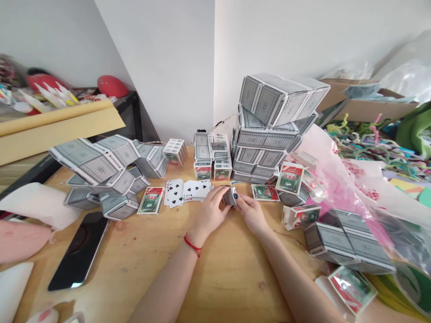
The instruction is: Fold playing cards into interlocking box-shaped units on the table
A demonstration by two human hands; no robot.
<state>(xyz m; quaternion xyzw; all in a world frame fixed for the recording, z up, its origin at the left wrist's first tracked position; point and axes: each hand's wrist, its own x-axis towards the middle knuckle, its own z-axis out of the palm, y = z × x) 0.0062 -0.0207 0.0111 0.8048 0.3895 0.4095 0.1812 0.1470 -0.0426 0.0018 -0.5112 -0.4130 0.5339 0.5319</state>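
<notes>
Two bare hands meet over a wooden tabletop (232,278), pinching a small grey-patterned card piece (229,197) between them. The left hand (212,210), a red cord bracelet (192,245) at its wrist, curls around one side; the right hand (251,214) presses the other with dark-nailed fingertips. Both grasps are nearly closed, with only the thickness of the piece between fingers and thumbs; how hard they squeeze cannot be told. Uneven pressure could crease the piece, and a loosened pinch could let it spring open.

Just beside the left hand lie overlapping playing cards (175,192), face up; a careless sweep of the knuckles might scatter them. Beyond the hands, to the right, rises a tall stack of grey blocks (262,143). Its top block (284,101) sits askew, so a knock could topple it.

Farther out, red-and-green card boxes (151,200) lie at both sides. More grey blocks (101,159) are piled at left, near a dark-screened phone (79,251); colourful yarn (367,143) lies at far right.
</notes>
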